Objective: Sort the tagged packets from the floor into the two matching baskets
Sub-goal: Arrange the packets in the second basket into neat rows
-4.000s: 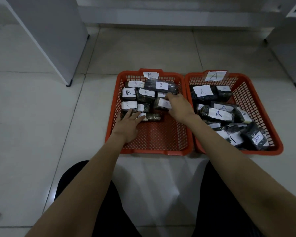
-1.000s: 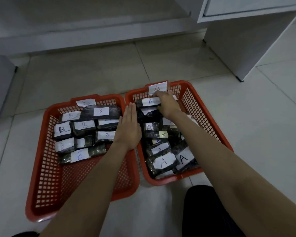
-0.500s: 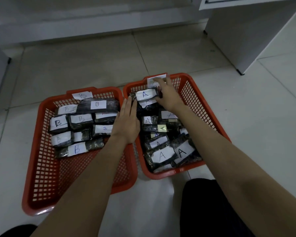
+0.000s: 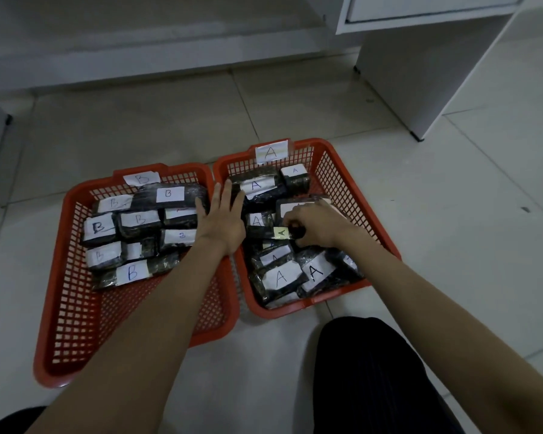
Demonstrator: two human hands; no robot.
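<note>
Two red baskets sat side by side on the floor, every visible packet already inside. The left hand (image 4: 221,220) lay flat and open across the adjoining rims; the right hand (image 4: 315,227) pinched a packet (image 4: 290,232) in the A basket (image 4: 333,170), at three o'clock of the B basket (image 4: 76,308). Tugging it risked toppling the crowded pile.

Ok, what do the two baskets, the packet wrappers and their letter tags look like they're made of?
Baskets: orange moulded plastic by the look, with lattice walls and a smooth rolled rim.
Packet wrappers: glossy dark film, probably thin plastic; it wrinkles and catches highlights.
Letter tags: matte white paper, seemingly, with handwritten letters; one near the right hand is yellowish.
</note>
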